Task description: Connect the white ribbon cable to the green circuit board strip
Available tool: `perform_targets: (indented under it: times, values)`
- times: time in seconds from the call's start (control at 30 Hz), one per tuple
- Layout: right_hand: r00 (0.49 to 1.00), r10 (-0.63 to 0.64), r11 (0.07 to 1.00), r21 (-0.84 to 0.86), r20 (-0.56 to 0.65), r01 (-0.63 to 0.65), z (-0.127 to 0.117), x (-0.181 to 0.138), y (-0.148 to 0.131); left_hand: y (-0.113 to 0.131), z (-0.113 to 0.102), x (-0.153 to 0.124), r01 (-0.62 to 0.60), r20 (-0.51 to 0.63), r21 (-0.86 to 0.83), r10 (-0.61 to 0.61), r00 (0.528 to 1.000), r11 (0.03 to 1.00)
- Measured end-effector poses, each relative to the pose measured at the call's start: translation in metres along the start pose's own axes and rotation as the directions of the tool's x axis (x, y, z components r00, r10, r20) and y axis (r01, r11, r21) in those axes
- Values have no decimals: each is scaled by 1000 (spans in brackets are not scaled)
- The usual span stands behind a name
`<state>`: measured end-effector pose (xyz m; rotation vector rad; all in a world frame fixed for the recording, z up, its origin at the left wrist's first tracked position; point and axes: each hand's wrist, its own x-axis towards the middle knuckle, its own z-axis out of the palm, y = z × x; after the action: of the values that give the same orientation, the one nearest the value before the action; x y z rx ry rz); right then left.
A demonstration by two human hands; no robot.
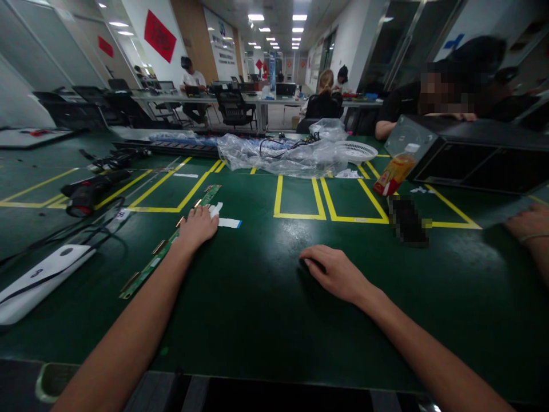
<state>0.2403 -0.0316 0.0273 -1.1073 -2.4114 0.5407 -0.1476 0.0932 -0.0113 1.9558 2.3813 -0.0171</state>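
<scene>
A long, narrow green circuit board (148, 270) with several gold-coloured connectors lies slantwise on the green tabletop. My left hand (198, 226) covers its middle part, with the fingers bent over it. White flat ribbon cable (229, 222) with a blue end sticks out beside those fingers, to the right. My right hand (337, 272) rests on the bare table, apart from the board. Its fingers are curled in and the thumb tip is close to the index finger; nothing shows in it.
Left are a white device (47, 280) with a black cable and a black-and-red tool (83, 194). Plastic wrap (274, 151) and a white basket (358, 151) lie behind. At right are a drink bottle (397, 170), a blurred dark object (409, 222), a black case (484, 149) and another person's hand (529, 223).
</scene>
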Motion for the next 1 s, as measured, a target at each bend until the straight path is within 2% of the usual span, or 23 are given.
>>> perform_targets:
  times: [0.13,0.33,0.67,0.83,0.9,1.0]
  values:
    - [1000,-2,1000,-6,8,2,0,0,1,-12,2,4,86,-19,-41,-87,996,995]
    - [999,-18,999,-30,31,19,0,-1,2,-15,-2,3,211,-5,-80,-212,977,974]
    - [999,-5,1000,-27,37,6,0,0,1,-12,-5,-2,194,19,-98,-193,981,976]
    - [999,-4,999,-37,49,6,-1,0,0,-9,-4,-3,224,3,-81,-224,974,971]
    - [999,1,999,-37,54,1,-1,0,-1,-5,-4,-5,195,-16,-51,-196,980,979]
    - [998,8,999,-42,57,-6,-1,0,-3,15,-3,-15,-5,-25,2,5,1000,1000]
